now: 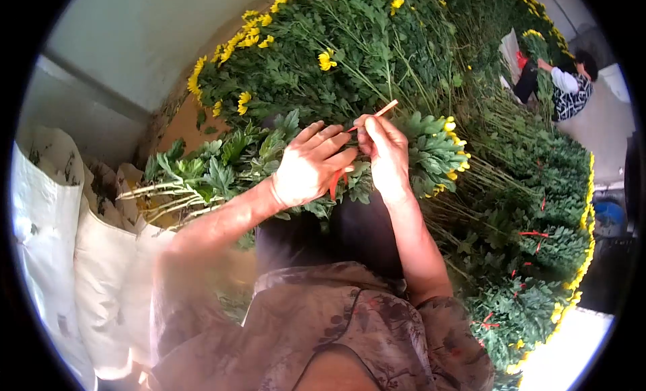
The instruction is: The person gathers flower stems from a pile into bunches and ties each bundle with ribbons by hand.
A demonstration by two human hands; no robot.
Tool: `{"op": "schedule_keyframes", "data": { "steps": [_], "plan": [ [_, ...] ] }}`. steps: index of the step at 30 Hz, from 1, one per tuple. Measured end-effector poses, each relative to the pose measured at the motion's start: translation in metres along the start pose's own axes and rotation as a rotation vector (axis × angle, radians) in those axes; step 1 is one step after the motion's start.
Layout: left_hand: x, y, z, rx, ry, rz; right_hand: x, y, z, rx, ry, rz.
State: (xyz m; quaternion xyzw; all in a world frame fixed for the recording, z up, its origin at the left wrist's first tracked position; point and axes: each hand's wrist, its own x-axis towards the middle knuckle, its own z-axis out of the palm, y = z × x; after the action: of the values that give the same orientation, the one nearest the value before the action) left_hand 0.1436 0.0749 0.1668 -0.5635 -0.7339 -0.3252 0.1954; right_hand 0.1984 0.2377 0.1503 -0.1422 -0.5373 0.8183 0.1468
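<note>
A bunch of yellow chrysanthemums [431, 152] lies across my lap, its blooms to the right and its cut stems to the left. My left hand [313, 163] is over the middle of the bunch, fingers bent across the leaves and holding it. A loop of red tie [338, 181] shows under the thumb of that hand. My right hand [385, 152] pinches the tie's other part between thumb and fingers; its pale end sticks out above the fingertips. How the tie runs beneath the bunch is hidden.
Loose chrysanthemum stems [377, 48] are heaped in front. Bunches with red ties [535, 234] are stacked along the right. Whitish sacks [101, 256] stand at the left. Another person [572, 88] sits at the far right with flowers in hand. A blue bucket [609, 216] stands at the right edge.
</note>
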Motion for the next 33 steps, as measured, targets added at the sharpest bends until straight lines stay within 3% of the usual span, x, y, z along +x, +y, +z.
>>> {"op": "schedule_keyframes", "data": {
  "steps": [2,4,6,7,8,10,11,12,13,14,15,16,17,18,20,21,22,24,26,27,28,30,32,33],
  "plan": [
    [-0.01,-0.009,0.004,-0.181,0.091,-0.1,-0.003,-0.004,-0.009,-0.12,-0.167,-0.004],
    [-0.014,-0.009,0.008,-0.504,0.081,-0.488,-0.008,-0.004,-0.007,-0.188,-0.285,-0.069],
    [-0.006,-0.011,0.008,-0.646,0.126,-0.695,-0.009,-0.004,-0.008,-0.233,-0.32,-0.098],
    [-0.009,-0.016,0.015,-0.807,0.075,-0.778,-0.008,-0.004,-0.011,-0.204,-0.36,-0.109],
    [-0.007,-0.024,0.02,-0.698,-0.043,-0.744,-0.005,-0.003,-0.014,-0.175,-0.398,-0.125],
    [0.004,-0.044,0.021,-0.919,-0.244,-0.768,-0.002,0.002,-0.018,-0.181,-0.418,-0.176],
    [0.011,-0.047,0.017,-1.208,-0.336,-0.86,0.0,0.006,-0.018,-0.073,-0.366,-0.147],
    [0.012,-0.05,0.013,-1.267,-0.384,-0.889,0.0,0.008,-0.018,0.036,-0.317,-0.116],
    [0.013,-0.05,0.007,-1.326,-0.306,-0.961,-0.002,0.006,-0.011,-0.078,-0.238,-0.155],
    [0.011,-0.053,0.001,-1.382,-0.229,-1.033,-0.005,0.0,-0.01,-0.24,-0.287,-0.04],
    [0.009,-0.059,-0.001,-1.499,-0.148,-0.982,-0.009,-0.007,-0.004,-0.564,-0.338,-0.189],
    [0.008,-0.063,-0.004,-1.556,-0.207,-0.897,-0.012,-0.015,0.002,-0.887,-0.377,-0.34],
    [0.007,-0.064,-0.008,-1.51,-0.276,-0.913,-0.004,0.0,-0.001,-0.995,-0.422,-0.635],
    [0.006,-0.065,-0.011,-1.468,-0.336,-0.927,-0.002,0.002,-0.001,-0.99,-0.419,-0.63],
    [0.007,-0.062,-0.017,-1.286,-0.378,-0.935,0.001,0.002,-0.002,-0.811,-0.378,-0.38],
    [0.006,-0.06,-0.015,-1.187,-0.363,-0.816,0.003,-0.001,-0.005,-0.654,-0.401,-0.236],
    [0.006,-0.058,-0.013,-1.085,-0.347,-0.7,0.004,-0.001,-0.007,-0.596,-0.4,-0.266],
    [0.011,-0.046,-0.005,-0.577,-0.101,-0.475,0.007,-0.005,-0.011,-0.639,-0.462,-0.222],
    [0.021,-0.039,-0.001,-0.14,-0.032,-0.204,0.011,0.002,-0.007,-0.422,-0.358,-0.193],
    [0.019,-0.041,0.007,-0.021,0.026,-0.11,0.009,0.006,-0.003,-0.258,-0.258,-0.064],
    [0.021,-0.04,0.007,-0.02,0.029,-0.108,0.009,0.005,-0.003,-0.26,-0.259,-0.067],
    [0.025,-0.039,0.005,0.087,0.059,-0.001,0.009,0.007,-0.005,-0.665,-0.341,-0.405],
    [0.025,-0.04,0.002,0.144,0.062,0.025,0.012,0.007,-0.008,-0.684,-0.389,-0.433],
    [0.024,-0.039,-0.002,0.156,0.03,0.012,0.009,0.007,-0.008,-0.553,-0.321,-0.279]
  ]
}}
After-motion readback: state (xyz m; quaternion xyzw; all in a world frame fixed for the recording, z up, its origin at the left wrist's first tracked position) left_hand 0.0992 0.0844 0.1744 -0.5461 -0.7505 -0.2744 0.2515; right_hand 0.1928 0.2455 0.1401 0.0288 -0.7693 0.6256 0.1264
